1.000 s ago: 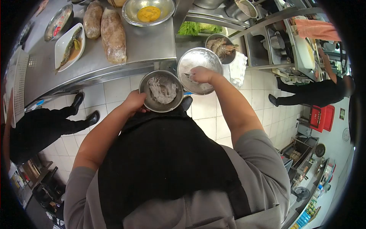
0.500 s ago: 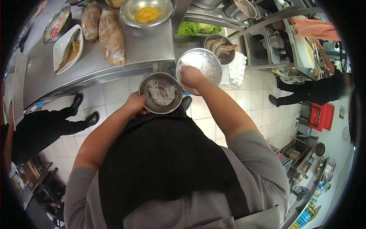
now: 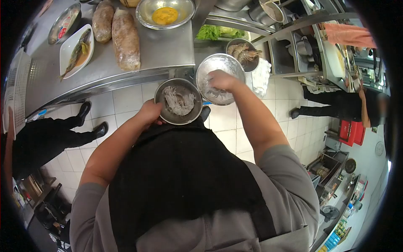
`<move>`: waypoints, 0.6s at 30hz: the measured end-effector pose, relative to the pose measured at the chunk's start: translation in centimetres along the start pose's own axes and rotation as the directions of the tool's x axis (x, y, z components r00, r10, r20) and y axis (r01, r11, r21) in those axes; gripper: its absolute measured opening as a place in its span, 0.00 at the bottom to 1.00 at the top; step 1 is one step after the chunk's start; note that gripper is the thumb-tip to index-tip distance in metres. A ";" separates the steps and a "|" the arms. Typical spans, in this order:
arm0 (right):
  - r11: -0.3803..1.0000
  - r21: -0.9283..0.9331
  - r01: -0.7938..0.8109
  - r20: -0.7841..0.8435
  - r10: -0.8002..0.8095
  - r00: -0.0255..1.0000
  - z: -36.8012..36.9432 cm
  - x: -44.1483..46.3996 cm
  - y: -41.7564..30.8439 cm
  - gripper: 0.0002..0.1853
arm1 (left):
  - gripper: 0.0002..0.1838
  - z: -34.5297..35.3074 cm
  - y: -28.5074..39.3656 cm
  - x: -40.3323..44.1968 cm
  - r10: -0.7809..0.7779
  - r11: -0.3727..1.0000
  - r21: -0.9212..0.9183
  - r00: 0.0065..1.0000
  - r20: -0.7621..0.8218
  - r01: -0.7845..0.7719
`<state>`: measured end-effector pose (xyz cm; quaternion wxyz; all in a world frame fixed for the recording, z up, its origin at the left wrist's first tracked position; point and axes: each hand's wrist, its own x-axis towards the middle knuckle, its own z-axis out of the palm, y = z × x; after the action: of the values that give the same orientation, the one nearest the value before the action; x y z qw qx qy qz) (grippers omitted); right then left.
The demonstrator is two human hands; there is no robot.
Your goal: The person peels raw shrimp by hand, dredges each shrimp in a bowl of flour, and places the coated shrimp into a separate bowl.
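Note:
My left hand (image 3: 152,112) grips the rim of a metal bowl (image 3: 196,112) close to my apron. Inside that bowl lie flour-coated shrimp (image 3: 180,103). Over to the right, my right hand (image 3: 221,80) is down in a larger metal bowl (image 3: 242,75) of white flour (image 3: 217,95). Its fingers look curled, and their tips are hidden, so anything between them does not show. Behind the flour bowl sits a smaller metal bowl (image 3: 254,68) with whole unfloured shrimp (image 3: 243,53).
On the steel counter (image 3: 168,52) are a bowl of beaten egg (image 3: 165,16), two plastic-wrapped rolls (image 3: 126,42) and a white dish (image 3: 63,52) with a fish. A white bag (image 3: 262,77) lies beside the shrimp bowl. One person (image 3: 50,138) stands left, another (image 3: 344,105) right.
My right hand has moved slightly right, from the flour bowl's left side toward its middle. My left hand still holds its bowl in nearly the same place. The person at right has shifted their arm.

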<state>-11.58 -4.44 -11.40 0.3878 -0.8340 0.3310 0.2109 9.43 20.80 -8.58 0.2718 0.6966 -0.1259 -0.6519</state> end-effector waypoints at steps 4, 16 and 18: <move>0.991 -0.042 -0.128 -0.049 0.126 0.991 -2.5 -0.8 2.0 0.26 | 0.18 -0.1 0.0 -0.1 0.005 1.000 -0.012 0.999 0.032 -0.005; 0.926 -0.319 -0.204 -0.150 0.163 0.975 2.1 0.0 0.9 0.26 | 0.17 0.3 0.9 -0.8 -0.044 0.998 0.046 0.999 0.004 0.044; 0.935 -0.306 -0.177 -0.094 0.155 0.983 1.5 0.6 1.1 0.25 | 0.17 0.2 0.8 -0.7 -0.044 0.998 0.049 0.999 -0.001 0.044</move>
<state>-12.12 -4.02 -13.30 0.2198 -0.8607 0.3757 0.2641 9.25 20.48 -7.54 0.2401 0.7058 -0.1265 -0.6544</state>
